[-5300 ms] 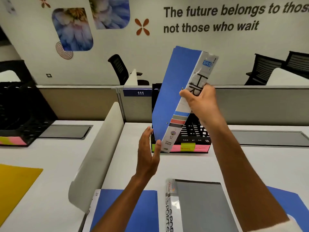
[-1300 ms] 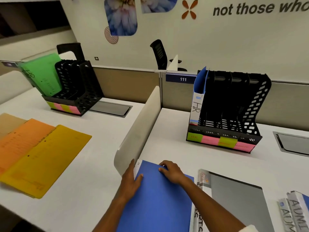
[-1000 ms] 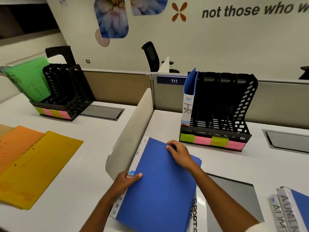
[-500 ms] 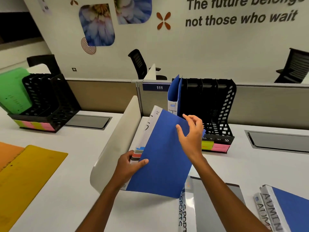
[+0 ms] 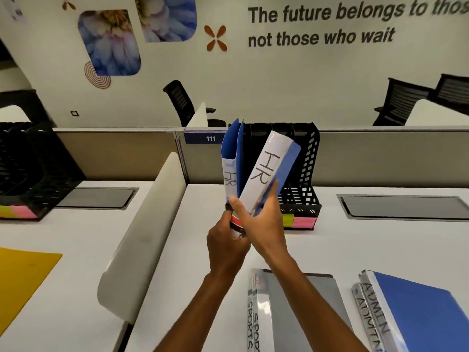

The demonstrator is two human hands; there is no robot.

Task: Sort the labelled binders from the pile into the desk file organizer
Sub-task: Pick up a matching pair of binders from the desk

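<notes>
While sorting proceeds: noted left to right, no grammatical padding.
Left hand (image 5: 226, 246): wrapped round lower end of held HR binder (image 5: 269, 174), fingers curled on striped foot of spine; firm hold.
Filed HR binder (image 5: 231, 161): upright in leftmost slot of desk file organizer (image 5: 308, 174), spine facing camera.
Held HR binder: off the desk, spine toward camera, long axis tilted, top leaning right and away, across organizer front; lower end just beside filed binder's foot.
Right hand (image 5: 261, 217): clasped on binder above left hand, thumb on spine's left edge, fingers curled round blue cover on right.
Key relation: binder rises up and forward from both hands toward organizer; right hand nearer the slots. Judged need: straighten long axis to vertical before lowering beside filed binder.
Risk: tilted top catching a divider.
Remaining pile: SPORTS binder (image 5: 291, 313) and ADMIN binders (image 5: 416, 316) flat on near desk (image 5: 355, 245), right of forearms.
</notes>
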